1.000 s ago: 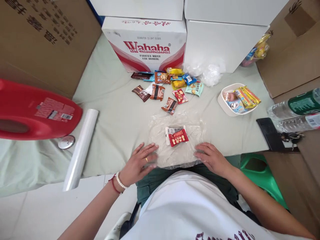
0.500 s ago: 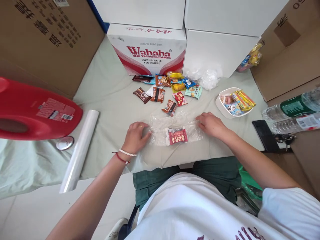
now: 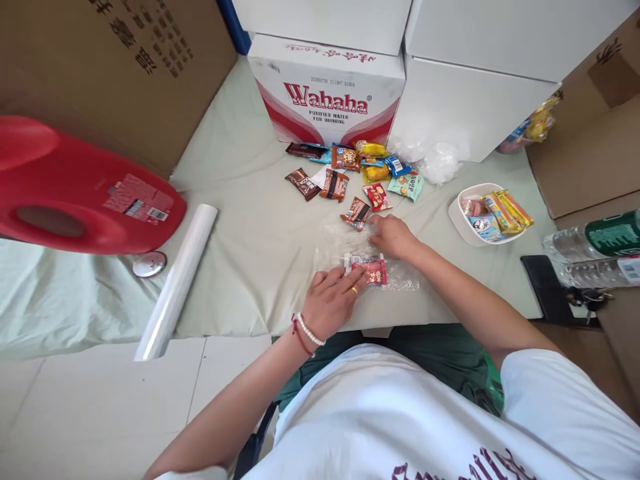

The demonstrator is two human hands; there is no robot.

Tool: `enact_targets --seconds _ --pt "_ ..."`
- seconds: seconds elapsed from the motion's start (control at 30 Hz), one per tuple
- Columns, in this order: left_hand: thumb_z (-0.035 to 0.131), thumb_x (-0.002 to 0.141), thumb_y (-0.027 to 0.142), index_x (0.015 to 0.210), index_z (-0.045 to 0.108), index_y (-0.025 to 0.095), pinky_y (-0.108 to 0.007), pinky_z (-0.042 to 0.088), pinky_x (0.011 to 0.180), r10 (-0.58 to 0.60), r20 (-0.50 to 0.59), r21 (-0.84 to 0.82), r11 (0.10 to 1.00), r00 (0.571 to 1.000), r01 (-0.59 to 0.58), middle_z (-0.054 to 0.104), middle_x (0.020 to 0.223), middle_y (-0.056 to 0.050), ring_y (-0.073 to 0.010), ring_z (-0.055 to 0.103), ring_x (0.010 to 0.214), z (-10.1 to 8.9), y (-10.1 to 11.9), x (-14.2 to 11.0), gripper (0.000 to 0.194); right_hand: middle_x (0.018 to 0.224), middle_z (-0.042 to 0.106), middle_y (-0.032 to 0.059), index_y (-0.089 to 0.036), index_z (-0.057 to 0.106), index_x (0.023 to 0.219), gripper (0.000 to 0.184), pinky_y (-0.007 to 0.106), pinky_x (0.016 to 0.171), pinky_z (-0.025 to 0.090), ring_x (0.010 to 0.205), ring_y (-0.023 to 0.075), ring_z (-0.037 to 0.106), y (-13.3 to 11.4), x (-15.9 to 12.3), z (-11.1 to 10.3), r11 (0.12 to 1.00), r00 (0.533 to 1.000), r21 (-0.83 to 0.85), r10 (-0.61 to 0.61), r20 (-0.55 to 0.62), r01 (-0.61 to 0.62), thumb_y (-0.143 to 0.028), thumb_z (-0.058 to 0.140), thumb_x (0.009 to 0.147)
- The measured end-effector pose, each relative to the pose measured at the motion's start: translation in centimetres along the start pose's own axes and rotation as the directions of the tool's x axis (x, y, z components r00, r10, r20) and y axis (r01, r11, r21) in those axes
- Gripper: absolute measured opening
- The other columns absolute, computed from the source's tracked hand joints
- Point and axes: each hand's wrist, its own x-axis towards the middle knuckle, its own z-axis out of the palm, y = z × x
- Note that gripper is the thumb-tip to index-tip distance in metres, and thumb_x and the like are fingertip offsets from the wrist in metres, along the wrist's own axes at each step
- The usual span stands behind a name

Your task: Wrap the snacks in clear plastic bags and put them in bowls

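A small red snack packet (image 3: pixel 375 271) lies on a sheet of clear plastic film (image 3: pixel 403 277) near the table's front edge. My left hand (image 3: pixel 333 297) rests palm down with fingers stretched out, its fingertips over the packet's left part. At the film's upper edge, the fingers of my right hand (image 3: pixel 393 237) are bent together on the film. Just beyond them is a brown snack packet (image 3: pixel 357 213). A red packet (image 3: pixel 377 197), a mint-green packet (image 3: pixel 406 187) and several other wrapped snacks lie farther back.
A white bowl (image 3: pixel 457 217) of snacks stands on the right, near plastic bottles (image 3: pixel 615 233) and a black phone (image 3: pixel 545 287). Crumpled clear plastic (image 3: pixel 440 163) lies by the boxes. On the left are a film roll (image 3: pixel 177 283), a round tin (image 3: pixel 149 265) and a red jug (image 3: pixel 115 193).
My left hand has moved right from the film's left side onto the packet. My right hand has gone from the film's right edge to its upper edge. The camera view has shifted.
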Motion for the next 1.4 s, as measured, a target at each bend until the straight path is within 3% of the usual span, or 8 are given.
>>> enact_targets --seconds 0.13,0.37,0.6,0.87,0.97,1.13,1.27,1.4 --pt "0.045 0.103 0.028 0.146 0.059 0.029 -0.044 0.041 0.081 -0.188 0.124 0.007 0.982 0.974 0.188 0.063 0.148 -0.007 -0.0268 0.062 0.104 1.7 -0.7 0.9 0.045 0.097 0.077 0.0054 -0.019 0.077 0.113 0.027 0.027 0.081 0.042 0.090 0.0201 0.067 -0.1 -2.3 -1.8 0.986 0.990 0.088 -0.143 0.012 0.141 -0.025 0.056 0.099" --pt "0.045 0.101 0.030 0.123 0.071 0.022 -0.045 0.048 0.095 -0.415 0.107 -0.282 0.859 0.904 0.428 0.073 0.130 -0.009 -0.0265 0.064 0.112 3.2 -2.6 -0.1 0.036 0.111 0.070 0.0096 -0.031 0.066 0.140 0.040 0.028 0.072 0.040 0.095 0.0224 0.063 -1.7 -9.1 1.0 0.867 0.863 -0.091 -0.468 0.191 0.490 -0.022 0.049 0.104" --pt "0.045 0.098 0.041 0.108 0.066 0.019 -0.042 0.050 0.102 -0.863 -0.019 -0.510 0.443 0.505 0.737 0.068 0.114 -0.011 -0.0233 0.064 0.106 2.7 -6.9 2.0 0.032 0.118 0.065 0.0114 -0.032 0.060 0.147 0.055 0.032 0.083 0.044 0.102 0.0246 0.059 -1.9 -10.1 3.5 0.859 0.862 -0.118 -0.478 0.167 0.499 -0.008 0.048 0.099" --pt "0.079 0.073 0.050 0.095 0.069 0.021 -0.068 0.023 0.122 -0.617 0.192 -0.280 0.711 0.763 0.645 0.053 0.151 -0.017 -0.0447 0.029 0.152 1.7 -6.3 3.2 0.038 0.118 0.062 0.0120 -0.033 0.059 0.148 0.053 0.032 0.082 0.045 0.104 0.0250 0.056 -2.0 -9.8 3.4 0.874 0.872 -0.091 -0.459 0.170 0.478 -0.012 0.044 0.103" --pt "0.073 0.076 0.040 0.087 0.067 0.021 -0.054 0.049 0.106 -0.621 0.222 -0.394 0.648 0.752 0.652 0.070 0.122 -0.012 -0.0321 0.063 0.117 1.2 -5.8 1.8 0.023 0.112 0.060 0.0100 -0.034 0.056 0.151 0.057 0.033 0.085 0.046 0.101 0.0233 0.053 -1.2 -9.7 4.1 0.863 0.858 -0.029 -0.496 0.132 0.504 -0.008 0.043 0.102" --pt "0.062 0.089 0.038 0.096 0.067 0.021 -0.033 0.056 0.076 -0.630 0.207 -0.650 0.484 0.748 0.587 0.073 0.088 -0.003 -0.0174 0.067 0.077 0.8 -1.4 2.9 0.019 0.113 0.061 0.0097 -0.028 0.064 0.143 0.050 0.039 0.096 0.048 0.105 0.0236 0.051 -0.9 -9.9 5.5 0.837 0.843 0.108 -0.537 -0.025 0.537 -0.010 0.044 0.101" --pt "0.051 0.100 0.037 0.111 0.074 0.020 -0.045 0.051 0.097 -0.392 0.126 -0.499 0.769 0.912 0.399 0.075 0.123 -0.010 -0.0267 0.066 0.114 1.8 2.7 3.8 0.031 0.124 0.063 0.0149 -0.017 0.073 0.122 0.034 0.047 0.103 0.048 0.116 0.0270 0.053 0.0 -11.4 5.8 0.796 0.835 0.254 -0.528 -0.152 0.550 -0.013 0.050 0.097" --pt "0.047 0.101 0.028 0.134 0.066 0.020 -0.050 0.043 0.100 -0.276 0.074 -0.216 0.934 0.958 0.286 0.064 0.145 -0.012 -0.0309 0.059 0.129 3.1 4.0 2.4 0.039 0.113 0.068 0.0102 -0.022 0.073 0.116 0.037 0.043 0.096 0.052 0.106 0.0234 0.061 2.0 -13.3 5.7 0.830 0.923 0.424 -0.255 -0.289 0.362 -0.012 0.043 0.096"
